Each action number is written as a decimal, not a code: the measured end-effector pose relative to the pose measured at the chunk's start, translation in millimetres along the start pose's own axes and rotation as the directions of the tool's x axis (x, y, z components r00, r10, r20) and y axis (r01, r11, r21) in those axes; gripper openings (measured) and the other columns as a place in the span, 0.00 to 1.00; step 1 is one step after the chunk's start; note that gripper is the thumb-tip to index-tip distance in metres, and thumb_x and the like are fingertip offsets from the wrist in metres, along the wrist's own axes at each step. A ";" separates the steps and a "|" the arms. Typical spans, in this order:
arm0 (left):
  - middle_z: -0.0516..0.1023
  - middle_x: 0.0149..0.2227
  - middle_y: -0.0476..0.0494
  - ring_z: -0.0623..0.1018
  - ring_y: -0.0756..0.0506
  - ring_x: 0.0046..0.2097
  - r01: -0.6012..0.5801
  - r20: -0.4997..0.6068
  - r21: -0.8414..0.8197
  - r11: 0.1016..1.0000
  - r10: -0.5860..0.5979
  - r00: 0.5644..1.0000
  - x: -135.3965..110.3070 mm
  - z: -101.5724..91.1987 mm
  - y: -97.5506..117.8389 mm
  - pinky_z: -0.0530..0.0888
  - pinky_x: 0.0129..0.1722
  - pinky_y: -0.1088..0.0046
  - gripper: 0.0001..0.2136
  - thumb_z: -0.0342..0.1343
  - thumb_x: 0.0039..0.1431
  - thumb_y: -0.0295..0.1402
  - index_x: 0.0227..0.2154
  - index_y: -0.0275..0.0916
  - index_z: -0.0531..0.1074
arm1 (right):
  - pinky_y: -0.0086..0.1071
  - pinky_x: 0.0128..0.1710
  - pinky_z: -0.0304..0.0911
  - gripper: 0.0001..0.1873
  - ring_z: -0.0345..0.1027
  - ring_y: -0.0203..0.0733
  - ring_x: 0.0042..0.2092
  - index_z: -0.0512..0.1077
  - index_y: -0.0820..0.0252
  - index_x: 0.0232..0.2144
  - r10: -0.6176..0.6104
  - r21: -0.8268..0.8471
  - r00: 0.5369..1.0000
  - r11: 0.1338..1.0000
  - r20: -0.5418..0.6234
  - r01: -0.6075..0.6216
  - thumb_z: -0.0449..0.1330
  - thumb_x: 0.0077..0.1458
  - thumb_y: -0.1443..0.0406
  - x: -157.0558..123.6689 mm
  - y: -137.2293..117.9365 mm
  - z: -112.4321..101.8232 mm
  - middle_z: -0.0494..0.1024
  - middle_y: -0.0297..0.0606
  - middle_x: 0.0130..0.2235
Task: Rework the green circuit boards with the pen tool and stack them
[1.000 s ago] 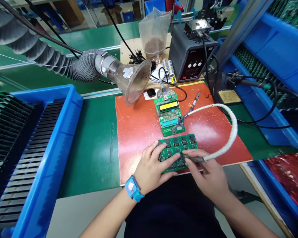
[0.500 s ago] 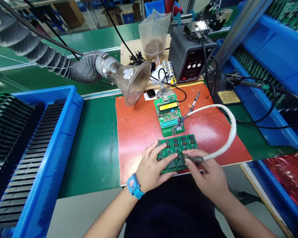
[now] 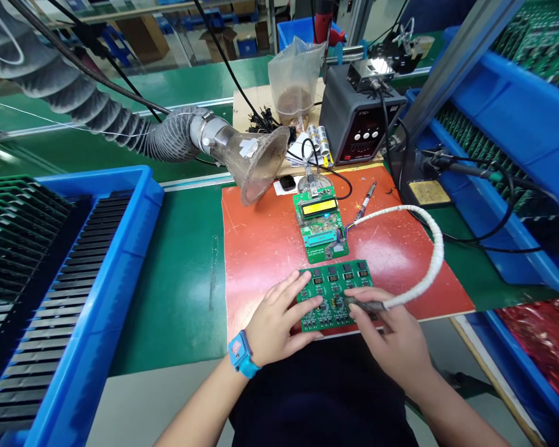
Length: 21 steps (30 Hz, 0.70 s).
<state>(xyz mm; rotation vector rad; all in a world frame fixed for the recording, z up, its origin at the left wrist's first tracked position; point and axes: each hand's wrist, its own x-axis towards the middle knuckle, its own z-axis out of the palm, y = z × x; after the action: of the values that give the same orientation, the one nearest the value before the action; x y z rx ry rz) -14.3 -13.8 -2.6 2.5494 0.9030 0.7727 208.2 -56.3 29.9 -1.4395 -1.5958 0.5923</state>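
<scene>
A green circuit board with a row of small digit displays lies on the red mat near its front edge. My left hand, wearing a blue watch, rests on the board's left part, fingers spread. In my right hand, thumb and fingers close around a dark probe at the end of a white-wrapped cable. The probe's tip is over the right part of the board, and my fingers hide whether it touches. Behind lies a programmer board with a lit yellow screen, where the cable's wires join.
Over the red mat hangs a fume extraction funnel. A pen lies on the mat. Behind stands a soldering station. Blue bins with boards flank me: a left bin and right bins.
My left hand has slid a little leftward over the circuit board, baring more of its middle. The right hand still holds the probe. The whole view has shifted slightly.
</scene>
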 end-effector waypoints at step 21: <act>0.54 0.66 0.29 0.55 0.30 0.67 0.063 0.012 -0.018 0.998 -0.063 0.998 -1.3 0.4 -0.1 0.64 0.59 0.45 0.39 0.57 0.58 0.49 0.66 0.39 0.48 | 0.36 0.38 0.75 0.04 0.76 0.44 0.39 0.68 0.54 0.39 0.025 -0.005 1.000 1.000 -0.004 -0.025 0.57 0.60 0.67 1.4 -1.7 0.4 0.79 0.40 0.39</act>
<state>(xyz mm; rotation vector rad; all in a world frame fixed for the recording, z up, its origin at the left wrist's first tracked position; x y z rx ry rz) -14.9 -14.6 -3.5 2.4945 0.9637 0.7434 207.0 -55.3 31.6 -1.4656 -1.5792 0.5996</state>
